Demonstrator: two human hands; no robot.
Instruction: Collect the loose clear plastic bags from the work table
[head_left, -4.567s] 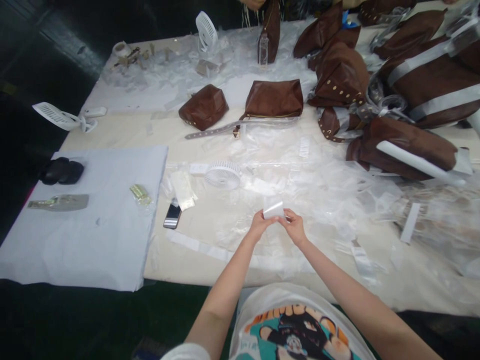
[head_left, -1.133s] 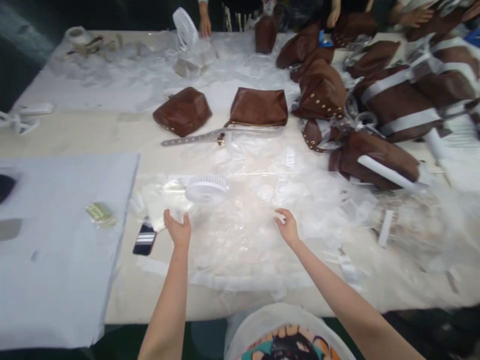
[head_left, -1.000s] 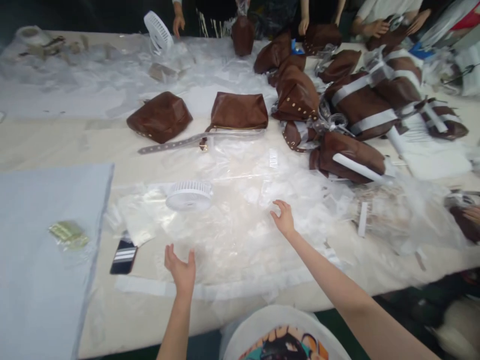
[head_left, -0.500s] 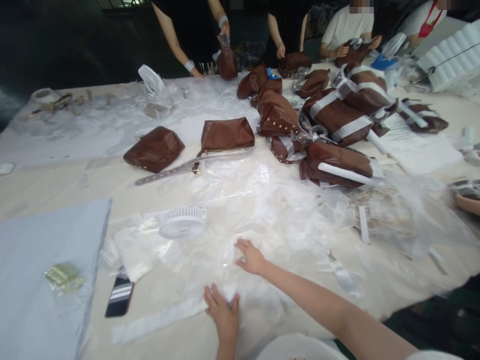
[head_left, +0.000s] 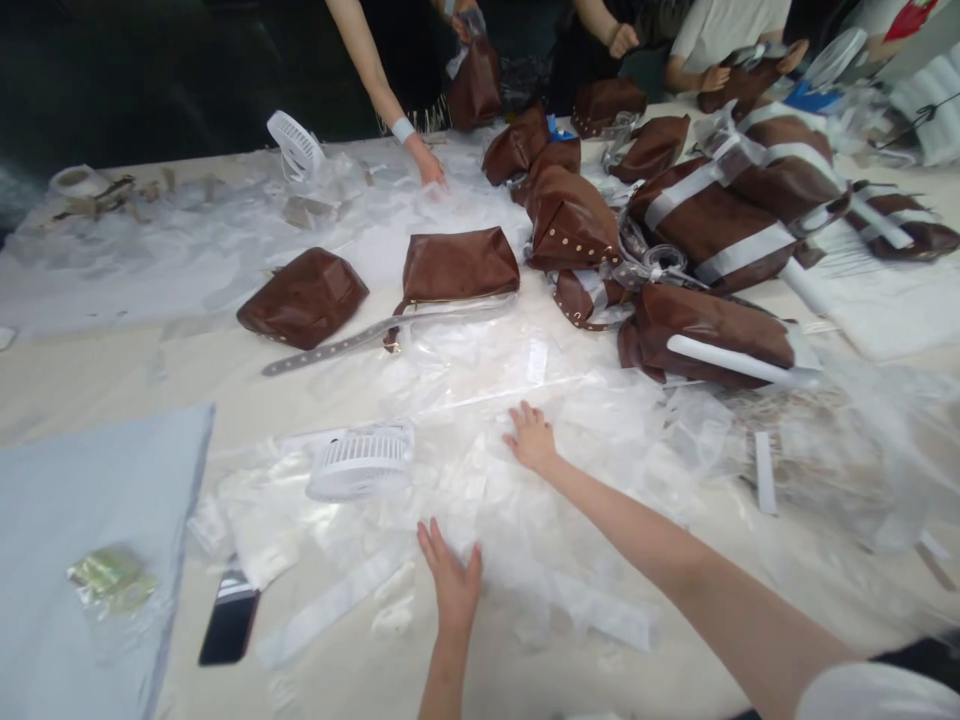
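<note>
The left hand [head_left: 452, 590] lies palm-down with fingers spread on the clear plastic [head_left: 495, 510], gripping nothing. The right hand [head_left: 532, 440], farther across the surface [head_left: 322, 610], has its fingers spread on the plastic too. A white fan [head_left: 361, 465] sits near both.

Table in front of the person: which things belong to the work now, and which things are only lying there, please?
Likely part of the work:
clear plastic sheets, under or close to the left hand and the right hand
brown bags

Probably just lying about:
phone
nearer white fan
small green packet
</note>
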